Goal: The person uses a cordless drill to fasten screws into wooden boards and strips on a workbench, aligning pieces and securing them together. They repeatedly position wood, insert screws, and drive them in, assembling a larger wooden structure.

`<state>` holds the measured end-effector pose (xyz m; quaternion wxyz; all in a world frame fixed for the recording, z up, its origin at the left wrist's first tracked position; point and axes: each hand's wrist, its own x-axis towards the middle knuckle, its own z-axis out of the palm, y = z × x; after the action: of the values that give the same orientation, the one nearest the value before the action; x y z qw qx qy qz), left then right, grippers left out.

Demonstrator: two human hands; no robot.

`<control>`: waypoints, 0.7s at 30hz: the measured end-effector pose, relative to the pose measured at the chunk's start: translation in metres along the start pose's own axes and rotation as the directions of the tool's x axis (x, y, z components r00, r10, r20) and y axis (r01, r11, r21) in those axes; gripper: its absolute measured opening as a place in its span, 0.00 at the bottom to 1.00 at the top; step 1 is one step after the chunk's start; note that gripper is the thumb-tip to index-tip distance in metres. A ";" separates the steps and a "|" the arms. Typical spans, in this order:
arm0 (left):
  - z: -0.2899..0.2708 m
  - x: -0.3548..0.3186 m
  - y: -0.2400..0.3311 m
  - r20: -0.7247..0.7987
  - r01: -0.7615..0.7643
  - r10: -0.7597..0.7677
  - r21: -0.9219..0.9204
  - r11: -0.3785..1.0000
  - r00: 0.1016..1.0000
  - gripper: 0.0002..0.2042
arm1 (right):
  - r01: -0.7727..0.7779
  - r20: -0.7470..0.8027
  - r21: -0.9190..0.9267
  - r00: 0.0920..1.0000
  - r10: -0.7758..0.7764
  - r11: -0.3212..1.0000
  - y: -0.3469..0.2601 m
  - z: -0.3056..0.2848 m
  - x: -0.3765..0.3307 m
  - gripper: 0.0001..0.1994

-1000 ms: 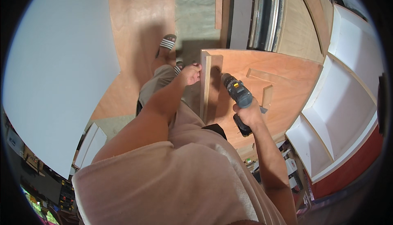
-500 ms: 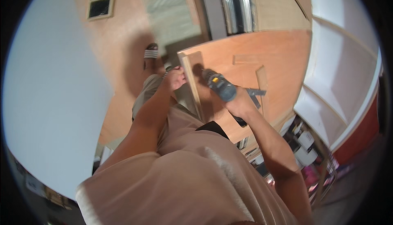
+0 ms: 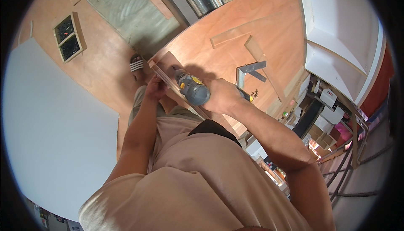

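My right hand (image 3: 225, 96) is wrapped around the handle of a grey and yellow cordless drill (image 3: 195, 91). The drill's nose points down at the far left corner of a plywood worktop (image 3: 277, 16), beside a layered wooden strip (image 3: 166, 74) along its left edge. Whether the bit touches the wood is too small to tell. My left hand (image 3: 156, 88) grips the outer side of that strip near its far end, fingers partly in shadow. To the right of the drill, a metal try square (image 3: 252, 68) lies on the worktop.
Loose wooden strips (image 3: 259, 48) lie on the worktop. A small wooden frame with black panes (image 3: 69, 37) is on the floor at far left. A large white panel (image 3: 63, 121) stands at left, white shelving (image 3: 336, 54) at right. Boxes (image 3: 332, 115) crowd the lower right.
The view has turned, so the worktop and its edge appear rotated and further left. The drill still points at the same corner. My left hand stays at the strip, its fingers now closer against it.
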<state>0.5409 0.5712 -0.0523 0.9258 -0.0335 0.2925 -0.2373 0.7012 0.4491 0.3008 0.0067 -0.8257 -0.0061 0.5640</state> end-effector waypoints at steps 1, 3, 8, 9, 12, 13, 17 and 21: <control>0.013 -0.003 0.000 -0.036 0.000 -0.001 -0.016 1.000 0.999 0.07 | 0.011 -0.005 -0.004 1.000 -0.011 1.000 0.001 0.000 0.001 0.25; 0.010 -0.004 0.001 0.005 0.009 -0.009 -0.036 0.999 1.000 0.07 | 0.019 -0.003 -0.013 1.000 -0.019 1.000 0.003 0.002 0.003 0.25; -0.010 0.004 -0.002 0.022 0.016 -0.014 -0.058 0.998 1.000 0.09 | -0.012 -0.022 -0.006 1.000 0.012 1.000 0.004 0.006 0.008 0.26; -0.008 0.003 -0.002 0.040 0.009 -0.007 -0.059 0.998 0.999 0.09 | -0.023 -0.006 -0.027 1.000 0.023 0.999 0.003 0.004 0.008 0.25; -0.012 0.004 0.000 0.146 0.009 0.004 -0.084 0.996 0.989 0.09 | -0.038 0.016 -0.043 0.999 0.039 0.998 0.000 0.005 0.005 0.25; -0.022 0.008 -0.002 0.220 0.017 0.009 -0.116 0.993 0.976 0.09 | -0.033 0.005 -0.029 0.999 0.033 0.999 0.001 0.008 0.005 0.25; -0.003 -0.002 -0.004 0.122 -0.013 0.031 -0.146 0.989 0.992 0.05 | -0.023 -0.009 -0.099 1.000 0.023 0.995 0.004 0.013 0.014 0.24; -0.004 0.003 -0.008 0.022 -0.051 0.052 -0.055 0.997 0.998 0.02 | 0.016 -0.087 -0.056 0.996 -0.021 0.998 0.010 0.022 0.020 0.24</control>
<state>0.5375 0.5634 -0.0552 0.9337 -0.0540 0.2886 -0.2050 0.6880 0.4394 0.2743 -0.0108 -0.8493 -0.0293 0.5270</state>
